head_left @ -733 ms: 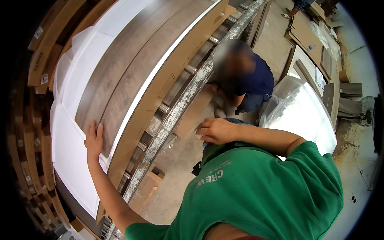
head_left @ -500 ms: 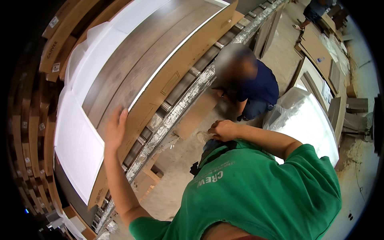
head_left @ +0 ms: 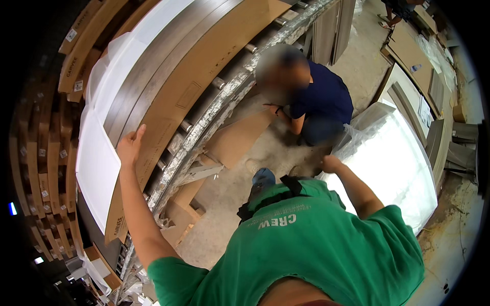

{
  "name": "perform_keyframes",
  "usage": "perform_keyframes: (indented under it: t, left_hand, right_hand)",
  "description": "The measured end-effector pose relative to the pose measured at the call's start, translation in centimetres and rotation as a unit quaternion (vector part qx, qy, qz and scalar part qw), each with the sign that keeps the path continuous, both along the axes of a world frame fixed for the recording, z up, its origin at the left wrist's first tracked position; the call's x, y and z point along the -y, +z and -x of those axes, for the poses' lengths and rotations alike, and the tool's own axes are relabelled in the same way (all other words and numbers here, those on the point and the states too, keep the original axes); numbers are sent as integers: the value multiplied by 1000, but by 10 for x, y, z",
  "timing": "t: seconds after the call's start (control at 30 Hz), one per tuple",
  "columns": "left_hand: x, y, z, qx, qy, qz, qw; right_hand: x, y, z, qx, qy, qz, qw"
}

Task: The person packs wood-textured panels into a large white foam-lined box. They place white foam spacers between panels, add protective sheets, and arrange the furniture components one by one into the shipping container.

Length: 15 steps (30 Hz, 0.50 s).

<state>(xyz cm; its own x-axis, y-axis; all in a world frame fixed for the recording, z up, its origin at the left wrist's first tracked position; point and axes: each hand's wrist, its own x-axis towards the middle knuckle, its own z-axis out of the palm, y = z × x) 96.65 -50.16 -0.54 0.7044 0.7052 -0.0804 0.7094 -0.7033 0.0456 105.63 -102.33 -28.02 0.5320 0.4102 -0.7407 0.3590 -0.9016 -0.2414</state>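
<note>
A wide brown carton (head_left: 178, 97) lies on the roller conveyor, its long side flap rising along the near side. Wood-grain panels (head_left: 153, 66) and white foam sheeting (head_left: 94, 168) show inside it. My left hand (head_left: 130, 148) is at the flap's top edge, thumb lying along the cardboard and fingers curled at the rim. My right hand (head_left: 332, 164) is out to the right of my waist, beside a plastic-wrapped white stack (head_left: 380, 168). Its fingers are blurred, and I cannot see anything held in it.
A co-worker in a navy shirt (head_left: 329, 94) crouches beyond the conveyor's metal rail (head_left: 204, 122), near a loose cardboard piece (head_left: 240, 137) on the floor. Stacked cartons (head_left: 46, 168) line the left. Panels and cardboard (head_left: 413, 61) lie at the far right; another person stands beyond.
The carton's side flap now leans further inward, covering more of the panels. My left hand has shifted left and closed at its edge. My right hand has moved right, away from my waist.
</note>
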Motion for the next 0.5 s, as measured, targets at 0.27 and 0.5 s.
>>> perform_keyframes:
  t: [0.27,0.5]
  left_hand:
    - [-8,-16,-18,-7,-38,-47,998]
    - [-44,-32,-24,27,-46,-38,998]
  right_hand:
    - [110,-50,71,-42,-152,-8,987]
    - [132,-71,126,-8,-259,-47,965]
